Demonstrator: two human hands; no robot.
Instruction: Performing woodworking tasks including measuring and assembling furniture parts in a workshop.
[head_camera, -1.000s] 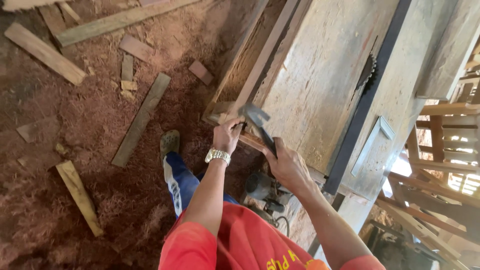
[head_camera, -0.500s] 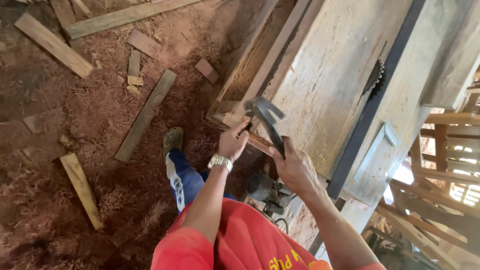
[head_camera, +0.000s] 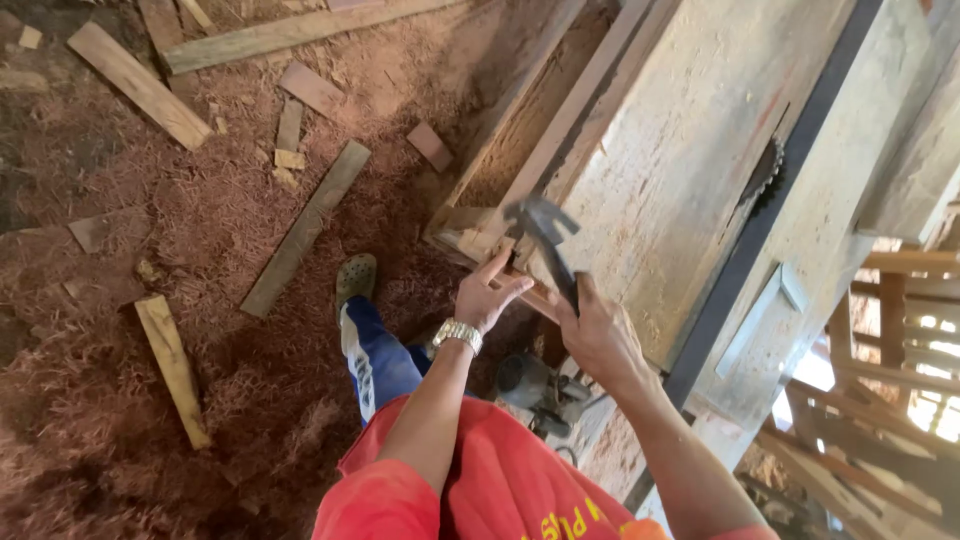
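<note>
Hammer (head_camera: 545, 240) first: I see a dark claw hammer raised just above the near edge of the wooden saw table (head_camera: 660, 170), its head blurred, its handle running down into my right hand (head_camera: 600, 335). That hand is clenched around the lower end of the handle. My left hand (head_camera: 485, 295) sits just beside it, fingers (head_camera: 492, 268) loosely spread and pointing up toward the hammer head and a small wooden block (head_camera: 470, 235) at the table's corner; I cannot tell whether the fingertips actually touch the block. A metal wristwatch (head_camera: 458, 333) circles the left wrist.

I find no packages, labels or signs in view apart from yellow print on my red shirt (head_camera: 500, 480) at the bottom edge. A toothed circular saw blade (head_camera: 765, 175) pokes up through a slot in the table, beside a dark metal rail (head_camera: 770, 225). A grey motor (head_camera: 535, 385) sits under the table near my knee. Off to the left, loose planks (head_camera: 305, 230) lie scattered on the reddish sawdust floor (head_camera: 150, 250), well apart from both hands, and my green shoe (head_camera: 355, 275) stands on that floor.
</note>
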